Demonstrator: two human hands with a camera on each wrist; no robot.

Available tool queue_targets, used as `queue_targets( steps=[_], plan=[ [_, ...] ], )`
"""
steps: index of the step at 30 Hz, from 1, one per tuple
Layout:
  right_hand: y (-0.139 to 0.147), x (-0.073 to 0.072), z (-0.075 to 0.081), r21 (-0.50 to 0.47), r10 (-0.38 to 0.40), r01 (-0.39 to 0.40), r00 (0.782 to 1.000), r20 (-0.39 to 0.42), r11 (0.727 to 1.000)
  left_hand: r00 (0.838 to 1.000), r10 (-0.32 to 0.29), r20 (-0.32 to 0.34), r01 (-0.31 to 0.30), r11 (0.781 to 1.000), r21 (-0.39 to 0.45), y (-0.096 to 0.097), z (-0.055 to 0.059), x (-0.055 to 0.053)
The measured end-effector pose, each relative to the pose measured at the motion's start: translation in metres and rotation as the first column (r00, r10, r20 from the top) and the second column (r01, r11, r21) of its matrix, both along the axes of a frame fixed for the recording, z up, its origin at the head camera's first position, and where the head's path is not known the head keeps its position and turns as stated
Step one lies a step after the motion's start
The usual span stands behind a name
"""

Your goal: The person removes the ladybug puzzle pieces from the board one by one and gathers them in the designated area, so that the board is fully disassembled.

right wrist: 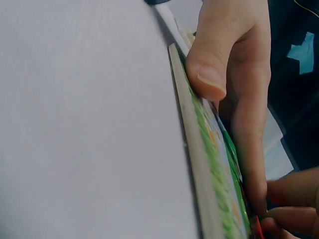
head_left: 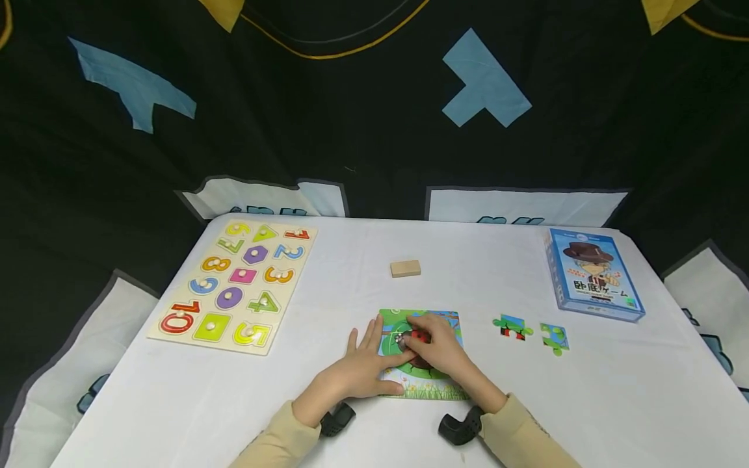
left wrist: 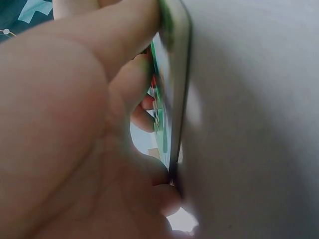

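A ladybug jigsaw puzzle (head_left: 430,390) lies on its board in front of me, with green leaf, flowers and grass printed on it. My left hand (head_left: 363,369) rests along its left side, fingers spread, the index finger reaching over the picture. From the right, my right hand (head_left: 441,348) bends its fingers over the ladybug and seems to pinch a puzzle piece there, mostly covered by the fingers. In the right wrist view the left thumb presses near the board's edge (right wrist: 192,134), and the right fingertips (right wrist: 294,219) meet the left index finger.
Two loose puzzle pieces (head_left: 512,327) lie right of the board. Beyond the board is a small wooden block (head_left: 406,268). A number-and-shape peg board (head_left: 234,286) lies at the left of the white table (head_left: 351,260); a blue game box (head_left: 593,274) is at the back right.
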State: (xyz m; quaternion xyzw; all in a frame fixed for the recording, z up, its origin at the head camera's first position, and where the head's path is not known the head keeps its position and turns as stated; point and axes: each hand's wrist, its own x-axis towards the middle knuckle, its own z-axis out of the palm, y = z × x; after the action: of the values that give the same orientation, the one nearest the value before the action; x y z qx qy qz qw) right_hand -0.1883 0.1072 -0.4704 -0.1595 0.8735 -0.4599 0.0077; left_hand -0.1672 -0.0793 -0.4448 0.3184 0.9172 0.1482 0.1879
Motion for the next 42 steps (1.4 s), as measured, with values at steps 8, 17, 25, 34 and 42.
queue_targets(
  steps=[8, 17, 25, 34, 42],
  plan=[
    [-0.002, -0.002, -0.004, -0.167, -0.010, 0.013, 1.000, 0.016, 0.986, 1.000, -0.003, -0.023, 0.003, 1.000, 0.000, 0.001, 0.002, 0.000],
    [-0.005, 0.005, 0.010, -0.262, -0.006, 0.016, 0.999, 0.042, 0.965, 0.999, -0.002, -0.033, 0.002, 1.000, -0.007, 0.001, 0.003, -0.001],
    [0.004, 0.003, 0.021, -0.369, 0.034, 0.034, 0.984, 0.176, 0.929, 0.999, -0.005, -0.037, 0.005, 1.000, 0.002, 0.001, 0.002, -0.002],
    [0.073, -0.011, 0.018, -0.292, -0.118, 0.145, 0.987, 0.107, 0.945, 0.999, -0.001, -0.040, 0.001, 1.000, -0.006, 0.004, 0.000, -0.002],
    [0.112, -0.004, 0.015, 0.159, -0.232, 0.241, 0.970, -0.073, 0.957, 0.999, 0.010, -0.037, -0.010, 1.000, 0.001, 0.003, 0.001, -0.001]
  ],
)
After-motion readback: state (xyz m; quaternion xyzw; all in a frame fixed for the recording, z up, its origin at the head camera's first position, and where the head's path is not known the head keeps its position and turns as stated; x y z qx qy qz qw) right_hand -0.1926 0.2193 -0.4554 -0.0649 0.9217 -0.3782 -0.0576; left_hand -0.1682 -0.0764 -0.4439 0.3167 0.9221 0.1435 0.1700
